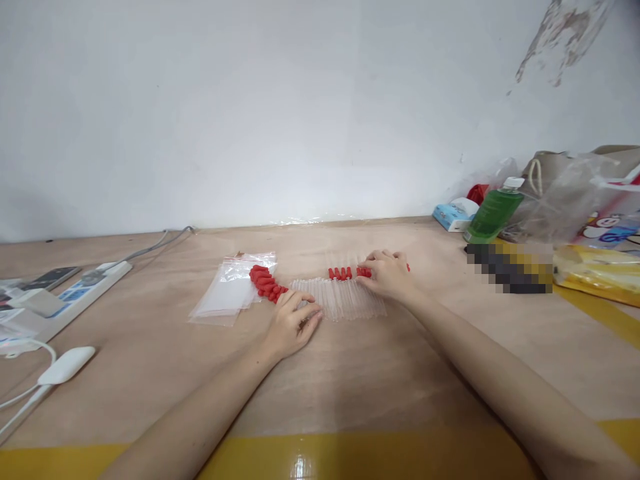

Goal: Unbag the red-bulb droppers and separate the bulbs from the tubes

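A row of clear plastic tubes (345, 299) lies side by side on the wooden table (320, 380). Several carry red caps (341, 273) at their far ends. A curved cluster of loose red caps (265, 283) lies to the left. My left hand (291, 325) rests at the near left end of the tube row, its fingers curled loosely against the tubes. My right hand (387, 273) sits at the far right end of the row, fingers bent over the red-capped ends. What the fingertips grip is hidden.
Clear zip bags (230, 293) lie left of the caps. A white power strip (75, 297), a phone (50, 278) and a white charger (67, 365) sit at the far left. A green bottle (493, 212), tissue pack (453, 215) and plastic bags (575, 200) crowd the right.
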A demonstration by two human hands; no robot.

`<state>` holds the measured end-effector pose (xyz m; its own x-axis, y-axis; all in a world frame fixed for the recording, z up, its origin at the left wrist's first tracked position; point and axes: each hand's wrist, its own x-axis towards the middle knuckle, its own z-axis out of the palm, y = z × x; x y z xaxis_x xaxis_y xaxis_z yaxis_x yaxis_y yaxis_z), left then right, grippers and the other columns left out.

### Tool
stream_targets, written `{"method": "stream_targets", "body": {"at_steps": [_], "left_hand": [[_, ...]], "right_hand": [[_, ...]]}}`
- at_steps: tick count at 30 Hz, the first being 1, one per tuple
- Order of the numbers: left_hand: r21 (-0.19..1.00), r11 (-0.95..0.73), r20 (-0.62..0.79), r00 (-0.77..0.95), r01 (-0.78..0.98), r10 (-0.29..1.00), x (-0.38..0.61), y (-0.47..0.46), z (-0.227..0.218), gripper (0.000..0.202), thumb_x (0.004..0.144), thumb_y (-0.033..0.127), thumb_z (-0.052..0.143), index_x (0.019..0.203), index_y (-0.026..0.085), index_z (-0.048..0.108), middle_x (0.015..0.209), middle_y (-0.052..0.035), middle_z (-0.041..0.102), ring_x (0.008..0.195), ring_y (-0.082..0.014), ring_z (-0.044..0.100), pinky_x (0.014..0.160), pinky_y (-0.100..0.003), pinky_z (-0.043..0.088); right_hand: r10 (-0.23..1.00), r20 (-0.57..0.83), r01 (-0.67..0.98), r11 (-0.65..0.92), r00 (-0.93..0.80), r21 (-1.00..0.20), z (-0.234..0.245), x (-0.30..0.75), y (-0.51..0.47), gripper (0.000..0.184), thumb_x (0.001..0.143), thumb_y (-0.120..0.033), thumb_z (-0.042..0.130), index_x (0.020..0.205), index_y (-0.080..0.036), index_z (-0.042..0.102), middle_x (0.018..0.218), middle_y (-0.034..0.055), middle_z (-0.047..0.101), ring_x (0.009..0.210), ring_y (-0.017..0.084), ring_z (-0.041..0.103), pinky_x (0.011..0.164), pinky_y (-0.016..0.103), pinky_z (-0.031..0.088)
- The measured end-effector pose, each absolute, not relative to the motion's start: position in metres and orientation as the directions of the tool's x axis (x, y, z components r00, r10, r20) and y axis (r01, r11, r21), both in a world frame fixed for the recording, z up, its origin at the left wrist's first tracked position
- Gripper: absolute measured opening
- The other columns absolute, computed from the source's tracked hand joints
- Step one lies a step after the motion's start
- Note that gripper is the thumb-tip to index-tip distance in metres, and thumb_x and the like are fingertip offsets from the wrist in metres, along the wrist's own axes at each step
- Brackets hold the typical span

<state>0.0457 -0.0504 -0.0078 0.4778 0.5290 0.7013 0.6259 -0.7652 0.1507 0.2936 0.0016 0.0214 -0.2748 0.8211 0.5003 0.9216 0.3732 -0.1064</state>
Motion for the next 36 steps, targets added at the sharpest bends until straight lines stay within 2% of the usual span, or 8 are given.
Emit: {"method": "stream_targets", "body": {"at_steps": [6, 12, 17, 20, 23, 28, 33, 36], "left_hand": [[0.161, -0.768, 0.678, 0.495, 0.62, 0.543, 0.046, -0.051, -0.007, 0.012, 0.08, 0.02, 0.053, 0.083, 0.019, 0.064, 0.089, -0.0058, 0.058, 0.082, -0.0173, 0.05, 0.074, -0.034, 0.041], [0.173, -0.774, 0.672, 0.502, 0.609, 0.545, 0.045, -0.051, -0.007, 0.011, 0.079, 0.019, 0.054, 0.083, 0.02, 0.064, 0.09, -0.0056, 0.057, 0.083, -0.0172, 0.05, 0.075, -0.034, 0.041], [0.169, -0.773, 0.682, 0.494, 0.612, 0.54, 0.045, -0.051, -0.008, 0.012, 0.079, 0.019, 0.054, 0.086, 0.02, 0.064, 0.09, -0.0057, 0.057, 0.082, -0.0167, 0.05, 0.075, -0.033, 0.041], [0.163, -0.771, 0.69, 0.488, 0.616, 0.535, 0.045, -0.051, -0.008, 0.018, 0.079, 0.019, 0.053, 0.095, 0.019, 0.061, 0.09, -0.0059, 0.057, 0.082, -0.0169, 0.051, 0.075, -0.033, 0.042], [0.149, -0.756, 0.715, 0.459, 0.637, 0.528, 0.045, -0.051, -0.007, 0.032, 0.08, 0.02, 0.053, 0.112, 0.018, 0.054, 0.099, -0.0085, 0.056, 0.089, -0.0186, 0.051, 0.08, -0.035, 0.042], [-0.064, -0.709, 0.764, 0.492, 0.702, 0.418, 0.048, -0.056, -0.003, 0.046, 0.08, 0.026, 0.056, 0.124, 0.021, 0.045, 0.119, -0.0125, 0.048, 0.11, -0.0258, 0.044, 0.091, -0.041, 0.035], [-0.236, -0.6, 0.833, 0.478, 0.765, 0.281, 0.054, -0.068, 0.0, 0.033, 0.076, 0.031, 0.062, 0.108, 0.025, 0.059, 0.076, -0.0035, 0.056, 0.074, -0.0164, 0.051, 0.079, -0.036, 0.037], [-0.259, -0.578, 0.833, 0.482, 0.774, 0.272, 0.058, -0.071, 0.0, 0.024, 0.076, 0.03, 0.063, 0.099, 0.027, 0.063, 0.075, -0.0031, 0.056, 0.074, -0.0159, 0.05, 0.079, -0.035, 0.036]], "right_hand": [[0.845, 0.408, 0.925, 0.38, -0.346, -0.001, 0.02, 0.286, 0.009, 0.021, 0.08, -0.031, 0.051, 0.07, -0.023, 0.067, 0.076, 0.0047, 0.065, 0.077, 0.019, 0.051, 0.079, 0.041, 0.024], [0.772, 0.479, 0.899, 0.426, -0.419, 0.1, 0.01, 0.285, 0.015, 0.024, 0.084, -0.023, 0.044, 0.075, -0.02, 0.066, 0.075, 0.0045, 0.066, 0.072, 0.016, 0.055, 0.09, 0.046, 0.019], [0.702, 0.668, 0.88, 0.451, -0.247, -0.149, 0.007, 0.286, 0.022, 0.024, 0.084, -0.015, 0.04, 0.083, -0.017, 0.064, 0.081, 0.0068, 0.066, 0.076, 0.016, 0.058, 0.089, 0.039, 0.033], [0.604, 0.785, 0.766, 0.567, -0.136, -0.303, 0.012, 0.291, 0.014, 0.021, 0.084, -0.019, 0.042, 0.085, -0.018, 0.063, 0.083, 0.0074, 0.064, 0.078, 0.017, 0.058, 0.076, 0.034, 0.045], [0.546, 0.829, 0.626, 0.691, -0.122, -0.363, 0.012, 0.296, -0.008, 0.015, 0.082, -0.02, 0.048, 0.086, -0.02, 0.062, 0.084, 0.0059, 0.063, 0.077, 0.015, 0.059, 0.067, 0.029, 0.049], [0.462, 0.828, 0.502, 0.823, -0.317, -0.266, -0.011, 0.293, -0.05, 0.017, 0.077, -0.012, 0.053, 0.088, -0.021, 0.061, 0.087, 0.0059, 0.061, 0.082, 0.015, 0.058, 0.071, 0.029, 0.05], [0.316, 0.841, 0.435, 0.894, -0.439, -0.109, -0.025, 0.283, -0.062, 0.022, 0.077, -0.007, 0.052, 0.092, -0.02, 0.059, 0.083, 0.0047, 0.062, 0.076, 0.013, 0.058, 0.083, 0.036, 0.047], [0.305, 0.838, 0.432, 0.897, -0.453, -0.093, -0.025, 0.281, -0.061, 0.022, 0.078, -0.008, 0.05, 0.095, -0.02, 0.058, 0.083, 0.0046, 0.062, 0.076, 0.012, 0.058, 0.084, 0.037, 0.047]]}}
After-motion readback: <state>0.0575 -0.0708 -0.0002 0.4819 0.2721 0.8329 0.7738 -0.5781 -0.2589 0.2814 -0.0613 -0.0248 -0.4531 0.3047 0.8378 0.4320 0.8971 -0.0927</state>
